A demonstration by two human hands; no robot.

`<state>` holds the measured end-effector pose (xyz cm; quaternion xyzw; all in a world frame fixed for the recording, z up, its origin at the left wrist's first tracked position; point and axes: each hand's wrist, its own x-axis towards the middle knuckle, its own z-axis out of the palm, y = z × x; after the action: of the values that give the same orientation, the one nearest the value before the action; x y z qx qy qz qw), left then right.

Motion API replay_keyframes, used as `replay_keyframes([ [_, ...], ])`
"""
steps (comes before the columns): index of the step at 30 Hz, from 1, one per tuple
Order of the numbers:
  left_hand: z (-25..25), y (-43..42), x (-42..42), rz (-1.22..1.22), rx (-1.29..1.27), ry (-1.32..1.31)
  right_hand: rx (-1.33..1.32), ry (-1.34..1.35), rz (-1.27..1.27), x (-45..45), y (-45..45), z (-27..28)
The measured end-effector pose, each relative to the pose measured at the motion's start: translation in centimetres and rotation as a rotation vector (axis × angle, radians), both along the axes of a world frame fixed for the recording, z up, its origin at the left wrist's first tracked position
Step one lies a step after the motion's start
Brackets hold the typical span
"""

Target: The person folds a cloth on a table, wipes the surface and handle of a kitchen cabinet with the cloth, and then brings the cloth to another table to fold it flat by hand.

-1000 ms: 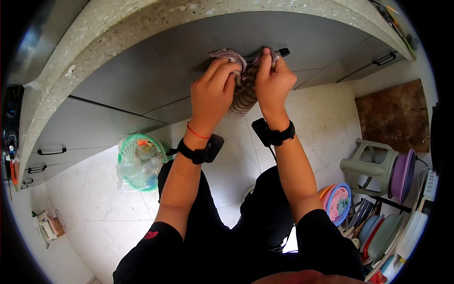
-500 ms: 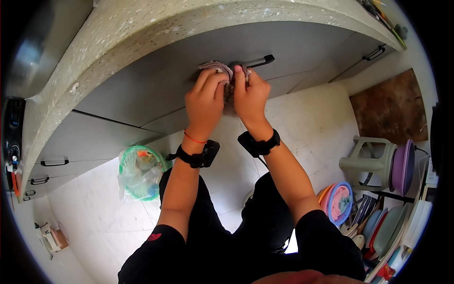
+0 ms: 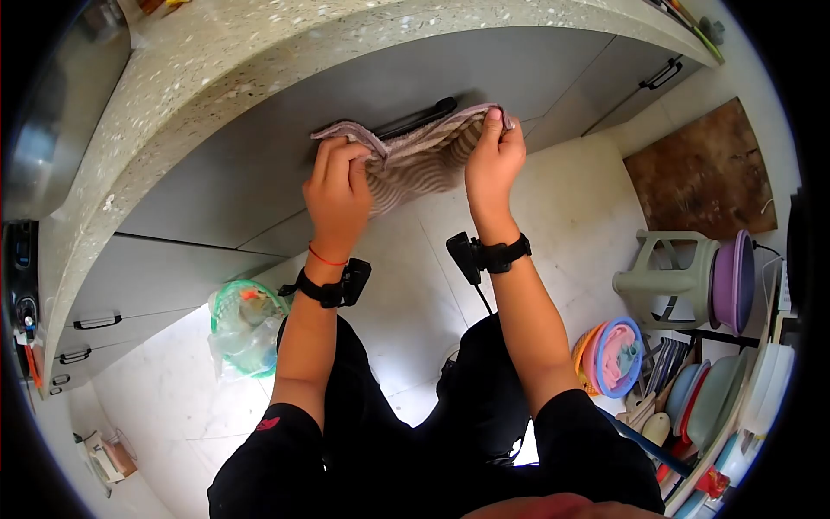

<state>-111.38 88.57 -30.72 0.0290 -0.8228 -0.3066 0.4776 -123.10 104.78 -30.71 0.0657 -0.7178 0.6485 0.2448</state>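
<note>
A striped brown-and-white cloth (image 3: 424, 169) with a mauve edge is stretched between my two hands in front of the grey cabinet front (image 3: 251, 147). My left hand (image 3: 337, 195) pinches its upper edge on the left, fingers closed. At the right corner my right hand (image 3: 494, 169) grips the cloth between thumb and fingers. Just behind the cloth's top edge is a black bar handle (image 3: 424, 117) on the cabinet, its right end showing and the rest partly covered. Whether the cloth touches the handle I cannot tell.
A speckled countertop (image 3: 285, 52) curves above the cabinet. On the floor to the left stands a green bin (image 3: 226, 303) with a plastic liner. To the right are a stool (image 3: 661, 281), a purple basin (image 3: 735, 281), stacked baskets (image 3: 618, 355) and a brown board (image 3: 702, 169).
The cloth was bunched around the handle between my close-set hands. Now my hands have moved apart, left and right, and the cloth is spread open between them.
</note>
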Motion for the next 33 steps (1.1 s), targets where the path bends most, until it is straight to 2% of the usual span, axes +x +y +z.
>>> replay_keyframes([
  [5,0.1,0.2,-0.2,-0.014,-0.037,0.014,-0.151,-0.100,0.058,-0.7,0.2,-0.9],
  [8,0.1,0.3,-0.3,0.061,-0.110,-0.023,-0.310,-0.144,0.117,0.0,0.2,-0.2],
  [12,0.9,1.0,0.4,0.093,0.096,-0.153,-0.240,-0.275,0.086,1.8,1.0,0.4],
  [14,-0.6,0.2,1.5,0.102,0.153,-0.128,-0.170,-0.379,0.086,3.0,2.2,2.1],
  [15,-0.9,0.1,1.7,0.105,0.188,-0.106,-0.179,-0.315,0.087,3.0,2.6,2.3],
  [17,0.9,1.9,2.8,0.114,0.414,-0.114,-0.170,-0.206,0.071,4.0,4.1,2.0],
  [19,2.1,3.2,3.4,0.096,0.445,-0.093,-0.239,-0.257,0.078,5.3,5.7,2.2],
  [23,6.6,6.6,3.9,0.042,0.603,-0.134,-0.380,-0.378,0.149,9.3,9.0,3.6],
  [26,9.2,9.3,5.4,-0.006,0.717,-0.335,-0.287,-0.477,0.122,13.5,12.0,5.9],
  [28,12.6,11.6,7.4,-0.073,0.746,-0.516,-0.292,-0.606,0.110,16.6,14.4,9.7],
  [31,18.3,13.2,10.6,-0.240,0.558,-0.699,-0.299,-0.709,0.086,20.3,17.6,15.8],
  [33,25.3,13.7,12.3,-0.363,0.353,-0.794,-0.282,-0.724,0.077,23.0,18.9,20.4],
])
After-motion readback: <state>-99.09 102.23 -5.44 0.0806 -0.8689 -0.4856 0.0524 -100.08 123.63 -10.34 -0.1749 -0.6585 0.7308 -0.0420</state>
